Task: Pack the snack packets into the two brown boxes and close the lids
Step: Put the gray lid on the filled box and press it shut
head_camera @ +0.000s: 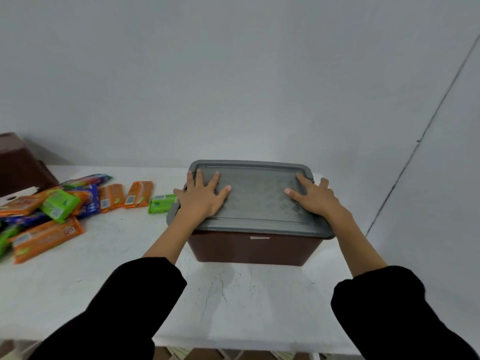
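Left box [18,165] cropped (frame edge).

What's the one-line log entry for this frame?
left hand: flat on grey lid | right hand: flat on grey lid | brown box: lid on | snack packets: loose on table

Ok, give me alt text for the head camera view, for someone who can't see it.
The left hand and right hand press flat on the grey lid of a brown box on a white table. Loose orange and green snack packets lie to its left, near a second brown box.
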A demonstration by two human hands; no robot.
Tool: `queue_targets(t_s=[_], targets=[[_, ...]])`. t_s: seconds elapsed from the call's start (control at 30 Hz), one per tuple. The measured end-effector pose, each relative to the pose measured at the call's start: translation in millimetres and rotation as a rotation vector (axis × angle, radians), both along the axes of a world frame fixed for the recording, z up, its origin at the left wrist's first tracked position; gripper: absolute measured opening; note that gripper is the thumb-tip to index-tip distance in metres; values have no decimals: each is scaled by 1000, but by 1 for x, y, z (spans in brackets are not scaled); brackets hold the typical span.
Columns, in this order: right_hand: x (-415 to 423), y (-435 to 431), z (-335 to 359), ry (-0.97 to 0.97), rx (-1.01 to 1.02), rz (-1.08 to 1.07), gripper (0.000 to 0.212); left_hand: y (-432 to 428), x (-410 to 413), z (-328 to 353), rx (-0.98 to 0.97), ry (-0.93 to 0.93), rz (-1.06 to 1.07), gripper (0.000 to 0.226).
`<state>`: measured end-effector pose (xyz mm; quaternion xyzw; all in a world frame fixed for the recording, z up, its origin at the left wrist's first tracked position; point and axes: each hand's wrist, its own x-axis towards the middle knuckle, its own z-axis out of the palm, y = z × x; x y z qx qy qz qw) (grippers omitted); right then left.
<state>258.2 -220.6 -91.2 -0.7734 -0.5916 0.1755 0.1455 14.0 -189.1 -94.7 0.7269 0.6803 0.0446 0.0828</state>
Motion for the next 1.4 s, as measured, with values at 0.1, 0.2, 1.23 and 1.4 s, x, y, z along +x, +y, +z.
queue_targets(t_s=[0.1,0.2,1.23,1.4], targets=[[4,0,-2,-1,-33,-25,69,-4,8,-3,2,-1,35,63],[6,2,-1,43,-63,6,71,-5,11,-4,4,9,40,63],[-61,-22,-7,-321,155,14,42,22,-31,-7,-76,-293,98,90],[-62,-23,-9,-312,158,15,44,15,-25,-7,51,-374,164,95]])
